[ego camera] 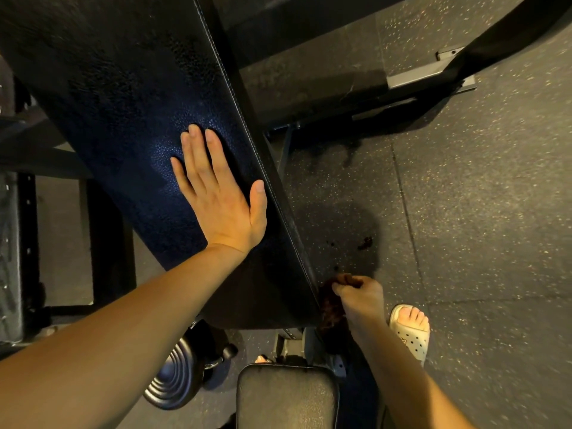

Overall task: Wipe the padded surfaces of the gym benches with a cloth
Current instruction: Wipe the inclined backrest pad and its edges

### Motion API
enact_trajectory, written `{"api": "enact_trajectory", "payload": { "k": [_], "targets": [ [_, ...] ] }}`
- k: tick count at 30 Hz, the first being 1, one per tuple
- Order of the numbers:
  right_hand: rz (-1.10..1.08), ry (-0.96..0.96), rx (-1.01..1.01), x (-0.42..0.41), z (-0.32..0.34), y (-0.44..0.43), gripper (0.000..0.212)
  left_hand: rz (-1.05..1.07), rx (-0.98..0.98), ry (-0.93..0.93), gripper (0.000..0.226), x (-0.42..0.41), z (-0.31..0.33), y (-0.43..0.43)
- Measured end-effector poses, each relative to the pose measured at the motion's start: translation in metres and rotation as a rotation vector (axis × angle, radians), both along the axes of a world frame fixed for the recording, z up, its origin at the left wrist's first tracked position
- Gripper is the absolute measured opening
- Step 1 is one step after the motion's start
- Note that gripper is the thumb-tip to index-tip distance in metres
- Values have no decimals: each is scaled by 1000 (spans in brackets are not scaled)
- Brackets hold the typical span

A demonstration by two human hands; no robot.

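On the long back pad (130,97), upper centre: left hand (216,193), laid flat, fingers straight and together, thumb spread toward the stitched seam (247,128); it holds nothing and probably steadies the pad or the person's lean while the other hand works. At the pad's right side edge, near its lower corner: right hand (360,300), fingers curled and pinching a dark brown cloth (331,308); the cloth hangs bunched against the side wall of the padding, which suggests the edge is being wiped, not the top face. Pad surface: black textured vinyl with a bluish sheen around the left hand; whether that is damp or only reflected light cannot be told. Below, bottom centre: seat pad (286,397), black, separate from the back pad, no hand or cloth on it, so likely yet to be done. Bottom left, on the ground: round ribbed weight plate (176,376). Right of the cloth hand: one foot in a pale perforated sandal (410,331), planted close to the bench for reach. Beneath all: speckled rubber floor (479,212), with a few dark spots near the pad's edge; bench frame (433,75) runs off at upper right.
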State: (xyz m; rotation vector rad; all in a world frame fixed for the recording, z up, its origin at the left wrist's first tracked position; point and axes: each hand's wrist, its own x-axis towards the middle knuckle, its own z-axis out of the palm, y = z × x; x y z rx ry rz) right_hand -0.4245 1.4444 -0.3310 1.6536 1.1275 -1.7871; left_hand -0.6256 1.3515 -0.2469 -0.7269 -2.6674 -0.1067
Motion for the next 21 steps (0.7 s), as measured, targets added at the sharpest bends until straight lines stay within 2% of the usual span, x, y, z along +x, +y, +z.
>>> {"api": "enact_trajectory", "payload": {
  "k": [4, 8, 10, 13, 15, 18, 21],
  "targets": [
    [-38, 124, 18, -34, 30, 9, 16, -1, 6, -16, 83, 1, 1, 0],
    [-383, 362, -134, -83, 73, 35, 17, 1, -9, -28, 83, 0, 0, -3],
    [-431, 535, -82, -105, 91, 49, 19, 6, -12, -33, 83, -1, 0, -3],
    [-356, 691, 138, -130, 108, 65, 23, 3, -8, -45, 82, 0, 1, -3],
    [-305, 756, 187, -138, 110, 64, 27, 2, -8, -46, 82, 0, 1, -3],
    [9, 798, 372, -124, 98, 45, 27, -3, -8, -45, 83, -1, 0, -3],
    [230, 693, 285, -79, 70, 32, 22, -8, -5, -33, 82, 0, 0, -4]
  ]
}}
